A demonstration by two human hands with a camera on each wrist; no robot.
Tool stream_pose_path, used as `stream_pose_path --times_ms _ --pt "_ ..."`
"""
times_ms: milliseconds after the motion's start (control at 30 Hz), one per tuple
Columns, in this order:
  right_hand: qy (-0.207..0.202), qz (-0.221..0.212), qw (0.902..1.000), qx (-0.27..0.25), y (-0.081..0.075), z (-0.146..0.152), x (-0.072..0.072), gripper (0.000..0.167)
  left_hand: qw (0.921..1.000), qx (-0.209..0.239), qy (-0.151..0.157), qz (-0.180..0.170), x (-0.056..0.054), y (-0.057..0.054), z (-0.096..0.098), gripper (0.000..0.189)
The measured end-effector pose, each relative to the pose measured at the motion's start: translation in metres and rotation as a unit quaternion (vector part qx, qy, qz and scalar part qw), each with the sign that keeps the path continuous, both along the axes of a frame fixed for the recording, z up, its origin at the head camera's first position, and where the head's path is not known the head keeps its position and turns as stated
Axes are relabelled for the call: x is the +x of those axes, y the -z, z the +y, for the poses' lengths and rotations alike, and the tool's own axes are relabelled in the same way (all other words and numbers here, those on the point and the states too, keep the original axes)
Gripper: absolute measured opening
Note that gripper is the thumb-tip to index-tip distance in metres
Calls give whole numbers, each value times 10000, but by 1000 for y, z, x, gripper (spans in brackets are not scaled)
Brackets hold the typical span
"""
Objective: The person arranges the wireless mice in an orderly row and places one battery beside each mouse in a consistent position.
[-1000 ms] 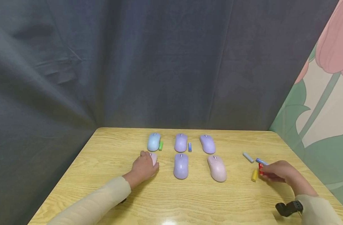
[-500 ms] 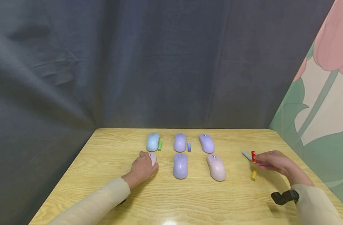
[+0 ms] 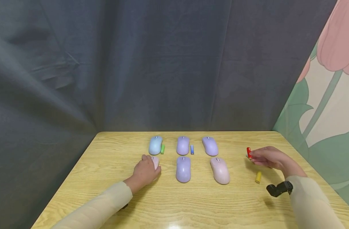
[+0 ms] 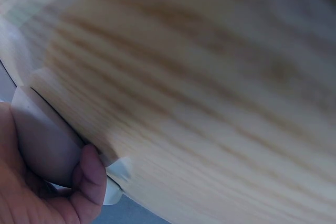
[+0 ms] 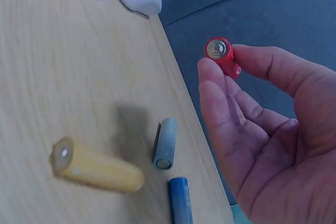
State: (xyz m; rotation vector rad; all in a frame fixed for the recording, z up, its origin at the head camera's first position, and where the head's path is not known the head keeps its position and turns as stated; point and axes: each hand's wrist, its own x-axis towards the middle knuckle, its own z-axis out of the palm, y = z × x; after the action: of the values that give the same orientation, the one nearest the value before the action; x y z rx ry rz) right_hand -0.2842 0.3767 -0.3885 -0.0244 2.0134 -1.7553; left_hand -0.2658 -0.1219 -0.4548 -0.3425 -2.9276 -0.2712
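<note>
My left hand [image 3: 147, 170] grips a pink computer mouse [image 3: 155, 161] on the table, covering most of it. In the left wrist view a curled finger lies against the side of this mouse [image 4: 44, 135]. My right hand [image 3: 273, 160] pinches a red battery [image 3: 249, 153] between thumb and fingertips, raised off the table. The right wrist view shows one metal end of the red battery [image 5: 220, 53] facing the camera. Below it lie a yellow battery [image 5: 100, 166], a pale blue-grey battery [image 5: 166, 142] and a blue battery [image 5: 180, 200].
A light blue mouse [image 3: 155, 145] has a green battery [image 3: 162, 149] beside it. Right of a purple mouse [image 3: 183, 145] lies another blue battery [image 3: 192, 149]. Two more purple mice [image 3: 210, 146] and another pink mouse [image 3: 220, 170] stand on the wooden table [image 3: 174, 203]. A dark curtain [image 3: 163, 79] hangs behind.
My right hand has lifted the red battery from beside the yellow one and carried it up and leftward, over the pale blue-grey battery. My left hand stays on the pink mouse.
</note>
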Motion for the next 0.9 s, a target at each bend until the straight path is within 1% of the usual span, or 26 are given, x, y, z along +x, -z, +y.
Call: stream_pose_path --times_ms 133,367,567,667,767,900 --pt "-10 -69 10000 -23 -2 -5 -8 20 10000 -32 28 61 0 0 0 55" --pt "41 20 9996 282 -4 -16 -22 16 10000 8 21 39 0 0 0 54" --pt "42 245 9988 419 2 -26 -36 15 10000 -27 -1 -33 0 0 0 54" --pt "84 290 9985 462 6 -29 -43 14 10000 -10 -18 -59 0 -1 1 55" --pt "101 311 9982 497 8 -34 -47 16 10000 1 -30 -53 0 -1 1 55" --pt "-59 348 9985 419 9 -38 -50 16 10000 -62 -26 -8 0 0 1 55"
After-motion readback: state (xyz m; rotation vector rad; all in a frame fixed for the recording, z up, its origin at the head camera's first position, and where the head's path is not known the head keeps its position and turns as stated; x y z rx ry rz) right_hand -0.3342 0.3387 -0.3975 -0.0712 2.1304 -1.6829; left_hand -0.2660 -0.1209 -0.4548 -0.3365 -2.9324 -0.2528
